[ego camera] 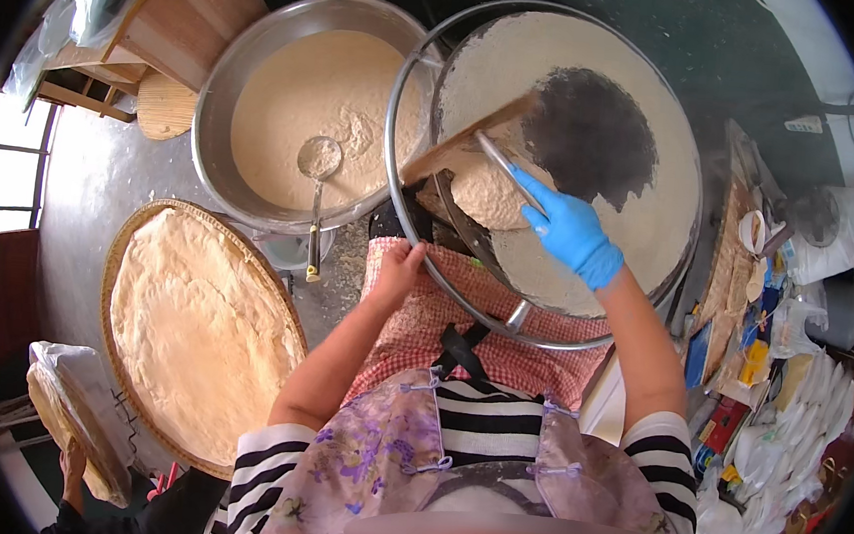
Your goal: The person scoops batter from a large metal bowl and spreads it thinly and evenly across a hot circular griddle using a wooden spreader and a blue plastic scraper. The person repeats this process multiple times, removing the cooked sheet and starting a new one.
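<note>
My right hand (573, 229), in a blue glove, grips the metal handle (510, 170) of a wooden spreader (475, 139). Its long blade lies slantwise across the round griddle (592, 133). A mound of wet batter (496, 196) sits on the near left part of the griddle, against the blade. Pale batter (638, 73) coats much of the surface in a thin layer, around a dark bare patch. Bare and close to my apron, my left hand (399, 263) is closed on the tubular metal ring (394, 136) that encircles the griddle.
Left of the griddle stands a large metal basin (209, 118) of batter, a ladle (316, 217) resting in it. A round woven tray (110, 302) holds stacked flatbreads. Another person's hand (72, 459) touches bagged flatbread (69, 419). Plastic bags (782, 438) and clutter line the right.
</note>
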`<state>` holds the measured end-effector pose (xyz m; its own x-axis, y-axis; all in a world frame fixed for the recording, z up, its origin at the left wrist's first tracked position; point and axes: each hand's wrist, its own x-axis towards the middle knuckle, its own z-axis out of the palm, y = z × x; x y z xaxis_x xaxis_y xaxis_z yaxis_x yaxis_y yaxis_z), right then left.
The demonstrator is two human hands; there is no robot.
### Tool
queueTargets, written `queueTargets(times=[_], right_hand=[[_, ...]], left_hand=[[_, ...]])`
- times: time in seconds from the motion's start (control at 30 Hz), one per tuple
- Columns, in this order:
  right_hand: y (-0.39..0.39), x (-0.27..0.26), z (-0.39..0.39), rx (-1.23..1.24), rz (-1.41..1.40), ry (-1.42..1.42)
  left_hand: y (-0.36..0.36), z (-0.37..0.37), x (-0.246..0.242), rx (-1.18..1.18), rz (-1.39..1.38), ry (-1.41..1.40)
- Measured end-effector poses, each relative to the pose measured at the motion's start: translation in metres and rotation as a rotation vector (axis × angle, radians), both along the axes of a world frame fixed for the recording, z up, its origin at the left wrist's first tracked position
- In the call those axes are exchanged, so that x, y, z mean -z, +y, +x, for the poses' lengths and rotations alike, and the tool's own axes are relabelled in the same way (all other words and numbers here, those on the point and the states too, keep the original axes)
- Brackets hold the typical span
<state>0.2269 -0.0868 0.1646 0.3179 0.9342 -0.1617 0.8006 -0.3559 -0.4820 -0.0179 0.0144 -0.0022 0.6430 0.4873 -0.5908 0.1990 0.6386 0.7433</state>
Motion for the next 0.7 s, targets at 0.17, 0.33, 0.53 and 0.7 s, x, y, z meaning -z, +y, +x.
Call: queueTargets(times=[0.17, 0.33, 0.53, 0.7], right_hand=[[0.024, -0.007, 0.076, -0.098, 0.025, 0.249], [0.025, -0.015, 0.146, -0.005, -0.131, 0.198], [-0.003, -0.038, 0.186, 0.168, -0.198, 0.235], [0.002, -0.017, 0.151, 0.182, 0.062, 0.202]], left_hand=[[0.082, 0.012, -0.001, 0.098, -0.041, -0.021], [0.117, 0.035, -0.003, -0.182, 0.316, 0.124], [0.081, -0.006, -0.018, -0.284, 0.152, 0.176], [0.07, 0.01, -0.013, -0.322, 0.136, 0.043]])
